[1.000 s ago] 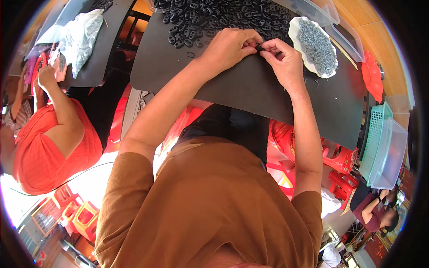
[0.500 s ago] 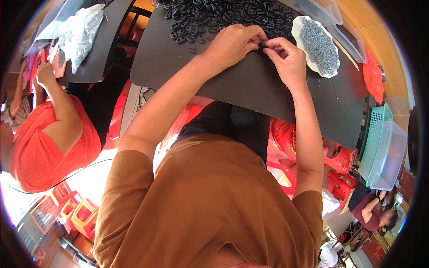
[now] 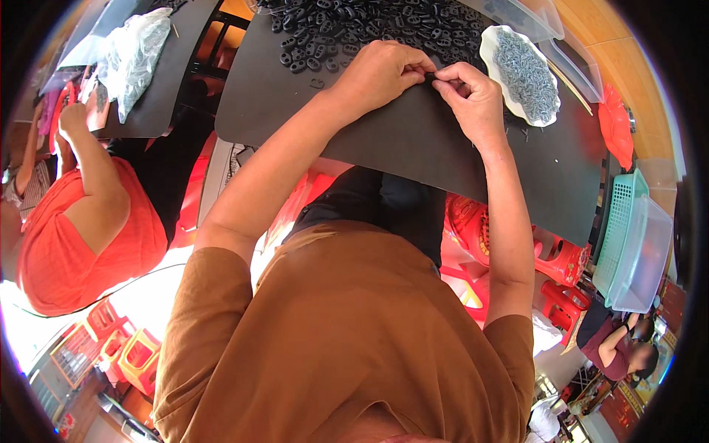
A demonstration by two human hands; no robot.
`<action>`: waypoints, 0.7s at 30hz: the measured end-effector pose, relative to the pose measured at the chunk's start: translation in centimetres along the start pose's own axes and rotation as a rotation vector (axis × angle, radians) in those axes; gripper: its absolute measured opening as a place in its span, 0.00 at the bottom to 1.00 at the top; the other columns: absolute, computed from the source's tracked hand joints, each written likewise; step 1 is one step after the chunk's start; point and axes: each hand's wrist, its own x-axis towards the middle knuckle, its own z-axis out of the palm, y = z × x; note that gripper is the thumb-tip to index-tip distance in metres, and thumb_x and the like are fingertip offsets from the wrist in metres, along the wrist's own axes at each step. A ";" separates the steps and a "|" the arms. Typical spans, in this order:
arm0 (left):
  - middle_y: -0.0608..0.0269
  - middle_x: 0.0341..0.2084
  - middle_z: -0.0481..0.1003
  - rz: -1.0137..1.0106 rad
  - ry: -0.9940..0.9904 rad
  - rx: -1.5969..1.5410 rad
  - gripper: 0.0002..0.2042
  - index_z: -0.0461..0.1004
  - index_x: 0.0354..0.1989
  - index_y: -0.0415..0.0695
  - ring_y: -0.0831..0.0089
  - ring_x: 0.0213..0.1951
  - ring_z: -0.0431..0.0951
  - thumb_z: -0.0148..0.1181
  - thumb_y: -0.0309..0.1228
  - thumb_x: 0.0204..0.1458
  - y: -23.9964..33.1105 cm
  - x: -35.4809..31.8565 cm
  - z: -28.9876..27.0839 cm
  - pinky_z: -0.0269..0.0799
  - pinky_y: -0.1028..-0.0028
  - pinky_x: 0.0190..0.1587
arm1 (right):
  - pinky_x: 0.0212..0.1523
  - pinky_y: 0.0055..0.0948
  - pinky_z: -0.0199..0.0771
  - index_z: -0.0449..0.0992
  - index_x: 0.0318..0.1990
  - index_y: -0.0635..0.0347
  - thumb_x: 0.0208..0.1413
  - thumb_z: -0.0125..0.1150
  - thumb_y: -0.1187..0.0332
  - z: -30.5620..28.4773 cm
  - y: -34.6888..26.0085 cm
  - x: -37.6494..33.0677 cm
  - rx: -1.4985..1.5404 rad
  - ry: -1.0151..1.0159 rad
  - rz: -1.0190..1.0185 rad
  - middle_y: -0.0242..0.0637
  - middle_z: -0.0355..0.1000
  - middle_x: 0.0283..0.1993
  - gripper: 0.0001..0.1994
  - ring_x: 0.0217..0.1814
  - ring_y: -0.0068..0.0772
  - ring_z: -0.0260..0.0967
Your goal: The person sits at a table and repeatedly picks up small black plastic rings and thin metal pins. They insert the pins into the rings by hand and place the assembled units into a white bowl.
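Short-sleeved brown T-shirt (image 3: 347, 332), dark trousers (image 3: 384, 203), bare forearms, no rings or watch.

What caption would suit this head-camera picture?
Both hands, left hand and right hand, pinch a small black part beside a white dish.

We see a black table (image 3: 458, 155) w/ a heap of small black parts (image 3: 347, 26) at its far edge, a few strays nr the heap. On the rt, a white dish (image 3: 493, 44) of grey bits sits on it, clear tubs (image 3: 546, 22) just behind. Both wrists rest on the top, mid-table.
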 end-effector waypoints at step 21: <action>0.57 0.28 0.81 -0.053 0.015 -0.083 0.07 0.82 0.37 0.40 0.69 0.31 0.82 0.66 0.27 0.49 0.2 0.1 -0.3 0.76 0.73 0.37 | 0.32 0.21 0.72 0.80 0.35 0.62 0.48 0.69 0.78 -0.1 -0.1 0.0 -0.042 -0.006 -0.033 0.33 0.78 0.30 0.07 0.28 0.20 0.72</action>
